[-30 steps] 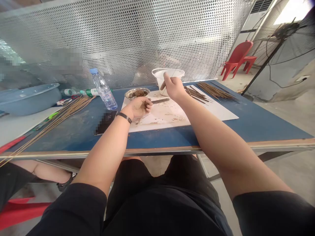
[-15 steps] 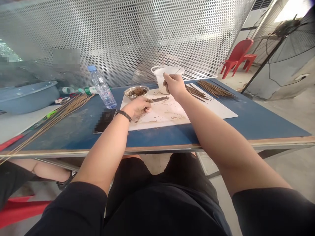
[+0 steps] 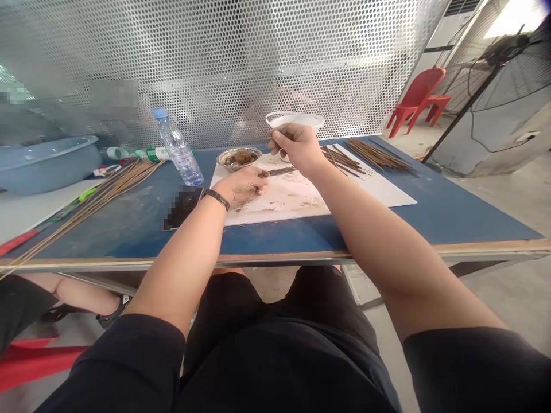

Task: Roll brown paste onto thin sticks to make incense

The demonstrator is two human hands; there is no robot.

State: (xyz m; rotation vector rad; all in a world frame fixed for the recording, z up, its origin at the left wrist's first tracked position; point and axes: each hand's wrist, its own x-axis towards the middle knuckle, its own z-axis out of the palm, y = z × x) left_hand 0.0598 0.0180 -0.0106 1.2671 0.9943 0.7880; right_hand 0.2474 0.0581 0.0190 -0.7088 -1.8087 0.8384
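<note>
My left hand [image 3: 243, 186] rests low over the stained white board [image 3: 293, 198], its smeared fingers curled together; what they pinch, if anything, is hidden. Right beside those fingertips lies a row of thin dark sticks [image 3: 283, 171]. Raised above the board, in front of the white bucket [image 3: 316, 121], my right hand [image 3: 297, 143] is closed in a pinch. The thin stick seen in it earlier can hardly be made out now. Behind my left hand stands a metal bowl [image 3: 221, 160] with a brown, paste-like lump [image 3: 243, 157] in it.
More brown-coated sticks [image 3: 342, 160] lie on the board's right, and a larger bundle [image 3: 376, 155] beyond. To the left are a water bottle [image 3: 181, 152], a dark phone [image 3: 183, 209], long bare sticks [image 3: 112, 189] and a blue basin [image 3: 47, 163]. A perforated metal screen [image 3: 193, 69] closes the back.
My right hand has shifted slightly left and turned, and the thin stick slanting from its fingers no longer shows clearly. My left hand has stayed nearly in place.
</note>
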